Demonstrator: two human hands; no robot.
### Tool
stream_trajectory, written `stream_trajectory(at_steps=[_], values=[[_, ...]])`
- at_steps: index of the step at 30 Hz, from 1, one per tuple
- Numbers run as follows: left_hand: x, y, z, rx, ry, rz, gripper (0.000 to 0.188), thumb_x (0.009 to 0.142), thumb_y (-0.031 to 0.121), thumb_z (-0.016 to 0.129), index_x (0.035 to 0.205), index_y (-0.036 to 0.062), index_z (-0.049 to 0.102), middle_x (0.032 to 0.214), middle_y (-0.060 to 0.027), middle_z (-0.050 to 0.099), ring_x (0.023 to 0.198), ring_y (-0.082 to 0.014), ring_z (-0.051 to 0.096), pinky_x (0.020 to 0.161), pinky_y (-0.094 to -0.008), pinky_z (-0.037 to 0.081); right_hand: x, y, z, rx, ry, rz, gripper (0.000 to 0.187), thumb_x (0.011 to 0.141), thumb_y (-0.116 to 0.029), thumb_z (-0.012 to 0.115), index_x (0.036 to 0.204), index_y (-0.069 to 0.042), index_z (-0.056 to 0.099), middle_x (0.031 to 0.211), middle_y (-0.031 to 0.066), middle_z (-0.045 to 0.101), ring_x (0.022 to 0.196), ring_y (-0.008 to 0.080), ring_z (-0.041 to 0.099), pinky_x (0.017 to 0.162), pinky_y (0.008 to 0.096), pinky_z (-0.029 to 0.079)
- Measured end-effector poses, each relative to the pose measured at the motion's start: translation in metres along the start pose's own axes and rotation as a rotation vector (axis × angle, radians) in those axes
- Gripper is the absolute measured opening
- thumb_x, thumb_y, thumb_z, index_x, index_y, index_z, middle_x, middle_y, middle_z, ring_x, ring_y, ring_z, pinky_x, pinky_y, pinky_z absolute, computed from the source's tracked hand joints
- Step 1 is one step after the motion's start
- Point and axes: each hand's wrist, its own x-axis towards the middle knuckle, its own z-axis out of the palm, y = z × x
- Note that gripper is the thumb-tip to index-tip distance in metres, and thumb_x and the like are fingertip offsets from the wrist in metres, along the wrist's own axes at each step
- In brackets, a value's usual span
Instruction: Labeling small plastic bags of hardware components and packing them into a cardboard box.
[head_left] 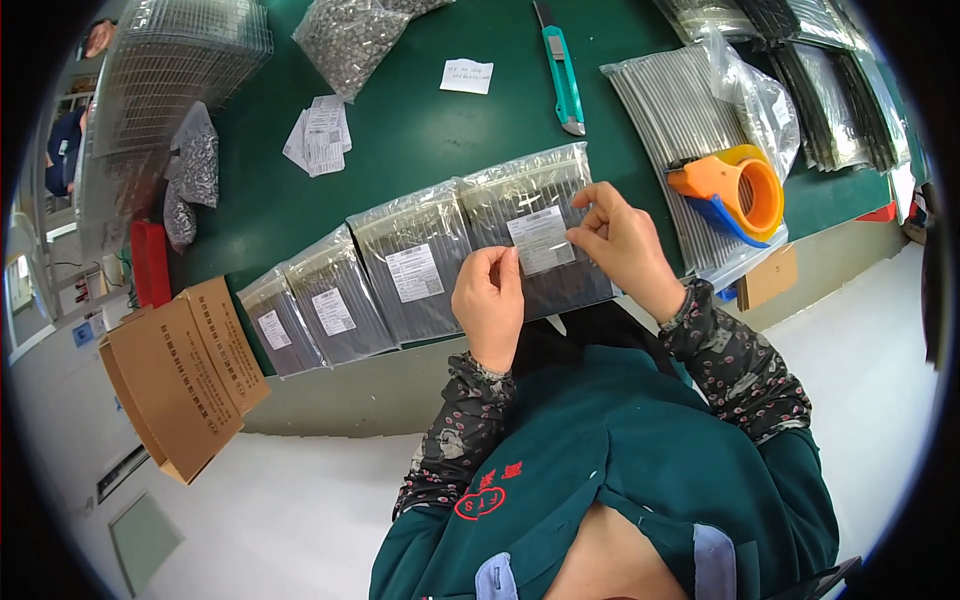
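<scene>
The bag [550, 285] lies flat at the near edge of the green surface [420, 130], the rightmost of four clear bags of dark strips set in a row. A white label [541, 241] sits on it, slightly tilted.

The left hand [489, 306] is over the bag's left side, by the label's left edge, thumb and fingers together; whether they pinch anything cannot be told. The right hand [622, 245] is over the bag's right side, beside the label's opposite edge, its thumb and forefinger apart. Both arms wear patterned sleeves [735, 365].

Left of the hands lie the other three bags [372, 312], each with its own white label. An open carton [185, 375] stands at the row's left end, with a red box [150, 262] behind it.

Beyond, at right, an orange tape dispenser [697, 182] rests on a pack of grey rods [655, 105]. Loose labels [324, 140] overlap behind the row. Farther back are a paper slip [466, 76], a teal knife [565, 80], a sack of small metal pieces [350, 45] and, far left, a wire basket [190, 60].
</scene>
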Motion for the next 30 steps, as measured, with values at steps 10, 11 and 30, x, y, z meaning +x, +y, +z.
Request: stream_trajectory(at_steps=[10,11,30], values=[[-0.003,-0.016,0.005,0.205,0.065,0.138,0.009,0.076,0.012,0.062,0.074,0.0059,0.055,0.068,-0.0060,0.056,0.063,-0.0244,0.055,0.055,-0.0330,0.044,-0.002,0.005,0.010,-0.059,0.009,-0.047,0.025,0.070,-0.005,0.064,0.089,-0.002,0.049,0.061,0.0099,0.053,0.056,0.0253,0.056,0.051,0.0333,0.043],[-0.003,-0.016,0.006,0.216,0.071,0.155,0.009,0.076,0.011,0.062,0.074,0.0063,0.055,0.068,-0.0057,0.056,0.063,-0.0241,0.055,0.055,-0.0331,0.044,-0.002,0.007,0.011,-0.058,0.009,-0.045,0.025,0.070,-0.005,0.064,0.089,-0.002,0.049,0.061,0.0099,0.053,0.056,0.0253,0.056,0.051,0.0333,0.043],[0.001,-0.028,0.015,0.506,0.087,0.490,0.013,0.075,0.010,0.062,0.076,0.0077,0.049,0.070,-0.0053,0.048,0.060,-0.0222,0.051,0.049,-0.0307,0.042,-0.009,0.016,0.023,-0.334,0.134,-0.322,0.022,0.072,-0.005,0.062,0.091,-0.003,0.050,0.073,0.0096,0.053,0.067,0.0267,0.055,0.058,0.0341,0.045]])
